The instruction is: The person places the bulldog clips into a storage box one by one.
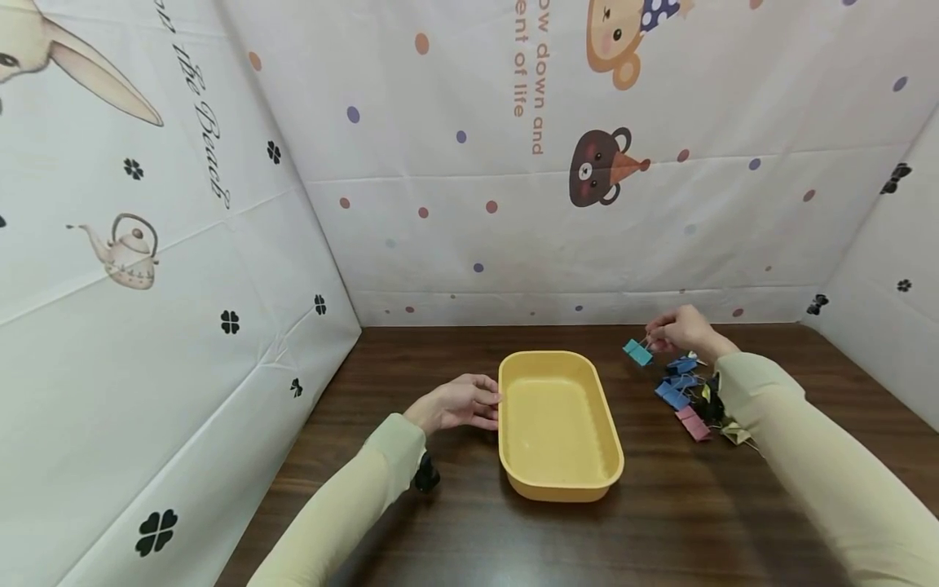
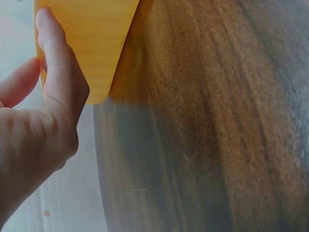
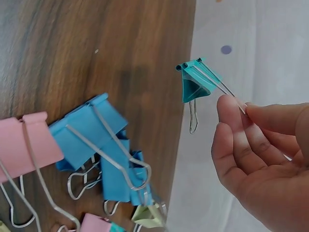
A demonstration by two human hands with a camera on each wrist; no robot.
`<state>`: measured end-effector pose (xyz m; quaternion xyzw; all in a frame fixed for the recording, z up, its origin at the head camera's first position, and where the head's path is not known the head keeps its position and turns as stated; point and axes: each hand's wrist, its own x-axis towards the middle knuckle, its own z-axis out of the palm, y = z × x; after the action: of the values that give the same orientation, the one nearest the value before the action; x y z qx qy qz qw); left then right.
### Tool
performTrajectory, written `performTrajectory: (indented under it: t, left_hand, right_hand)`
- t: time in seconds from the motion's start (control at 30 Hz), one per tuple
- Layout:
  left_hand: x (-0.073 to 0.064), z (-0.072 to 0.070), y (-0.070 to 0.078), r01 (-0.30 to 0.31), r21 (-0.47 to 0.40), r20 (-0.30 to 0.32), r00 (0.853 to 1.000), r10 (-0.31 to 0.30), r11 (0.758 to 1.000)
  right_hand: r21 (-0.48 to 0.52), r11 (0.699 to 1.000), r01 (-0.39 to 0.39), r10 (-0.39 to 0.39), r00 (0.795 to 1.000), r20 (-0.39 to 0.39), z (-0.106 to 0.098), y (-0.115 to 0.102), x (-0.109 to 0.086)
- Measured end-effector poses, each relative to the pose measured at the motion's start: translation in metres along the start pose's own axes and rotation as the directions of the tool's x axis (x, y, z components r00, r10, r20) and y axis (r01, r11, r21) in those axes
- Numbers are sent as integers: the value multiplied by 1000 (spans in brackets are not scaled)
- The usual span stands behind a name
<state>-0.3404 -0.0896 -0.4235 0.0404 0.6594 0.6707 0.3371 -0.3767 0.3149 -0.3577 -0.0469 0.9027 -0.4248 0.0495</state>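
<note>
A teal binder clip (image 1: 638, 352) hangs from my right hand (image 1: 684, 330), which pinches one of its wire handles between thumb and fingertips. In the right wrist view the teal clip (image 3: 199, 79) is off the table, its other handle dangling below. My left hand (image 1: 464, 403) holds the left rim of an empty yellow tray (image 1: 561, 481). The left wrist view has the thumb at the rim and a finger along the outer wall of the tray (image 2: 96, 48). Blue binder clips (image 1: 672, 395) and a pink binder clip (image 1: 693, 424) lie below the right hand.
The pile also has a pale yellow clip (image 1: 736, 433) and black pieces, partly hidden by the right sleeve (image 1: 763, 391). A dark wooden table (image 1: 440, 538) carries everything. White printed cloth (image 1: 469, 236) rises behind the table and along both sides.
</note>
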Motion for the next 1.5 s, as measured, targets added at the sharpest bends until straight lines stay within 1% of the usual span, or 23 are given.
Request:
performTrajectory:
  t: [0.23,0.57,0.77,0.9,1.27,1.5]
  left_hand:
    - [1,-1,-1,3,4,-7,1000,-3,1000]
    - [2,2,-2,-3,11,-15,1000,4,1000]
    - [6,3,0,-11,13,-23,1000,11,1000]
    - [10,4,1,-19,16,-30,999,19,1000]
    - [17,7,5,-37,20,-39,999,38,999]
    - [19,9,11,-41,28,-37,998,42,999]
  right_hand:
    - [27,999,27,-28,1000,1,2,-9,0]
    - [59,997,46,-46,999,9,7,-20,0]
    - [80,995,53,-54,998,17,11,-31,0]
    - [82,994,78,-79,997,16,16,-40,-2]
    - [106,985,138,-144,988,49,29,-58,-5]
    - [118,982,147,-157,984,80,36,-65,-5]
